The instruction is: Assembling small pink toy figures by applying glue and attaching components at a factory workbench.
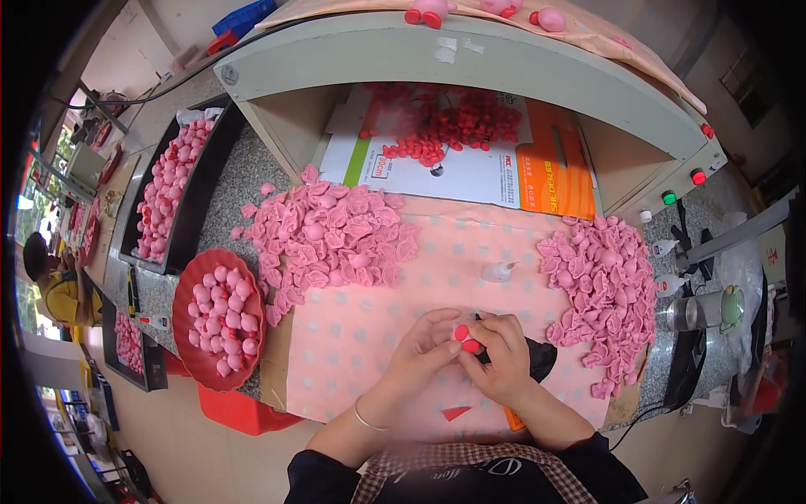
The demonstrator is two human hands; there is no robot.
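Tiny red cap piece (466, 339) looks light, rubbery and squishy, so I'd pinch it by the sides. It's held mid-air near the front edge of the pink dotted mat (437, 269). Left hand (424, 344) and right hand (499, 357) both pinch it between their fingertips. Pink soft-part piles sit at both of the mat's far corners.

Small red piece (467, 338) mostly covered by fingers of both hands at centre frame; shape indeterminate. Black tool (537, 359) under right hand (502, 363), partly hidden. Upper-edge pink figures (432, 10) cut off.
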